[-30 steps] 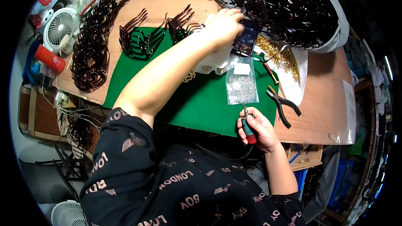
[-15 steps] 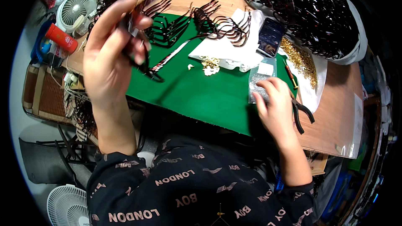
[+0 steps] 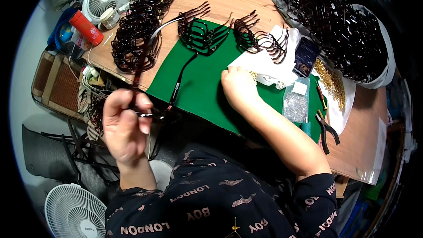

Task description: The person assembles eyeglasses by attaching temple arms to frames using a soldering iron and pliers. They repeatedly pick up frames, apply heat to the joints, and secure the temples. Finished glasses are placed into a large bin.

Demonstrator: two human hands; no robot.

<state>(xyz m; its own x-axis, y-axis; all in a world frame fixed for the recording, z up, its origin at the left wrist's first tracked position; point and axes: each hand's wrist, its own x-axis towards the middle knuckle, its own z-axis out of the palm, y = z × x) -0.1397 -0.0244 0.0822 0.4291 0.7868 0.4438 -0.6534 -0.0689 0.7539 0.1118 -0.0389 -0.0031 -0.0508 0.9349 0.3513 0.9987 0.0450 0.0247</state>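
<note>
My left hand [image 3: 128, 128] grips a dark spectacle frame [image 3: 177, 86] at the near left edge of the green mat [image 3: 200, 86]. Its two long temples point away from me, across the table and mat. My right hand [image 3: 240, 90] reaches over the mat to a small pile of pale yellow pieces [image 3: 254, 76] beside a white sheet [image 3: 269, 67]. Its fingers are bent together over the pile; whatever is between them is hidden. Two groups of dark spectacle frames [image 3: 205, 39] lie at the mat's far side, some on the white sheet.
More frames are heaped at the left [image 3: 139, 39], and a large bag of dark frames [image 3: 335, 31] stands far right. A phone [image 3: 305, 56], a clear bag of tiny silvery parts [image 3: 295, 107], a screwdriver [image 3: 321, 98], black-handled pliers [image 3: 326, 133] and gold-coloured pieces [image 3: 333, 86] lie at right.
My left hand has come down and nearer with the spectacle frame. My right hand has left the clear bag and moved left to the pale pieces. The view has shifted too.
</note>
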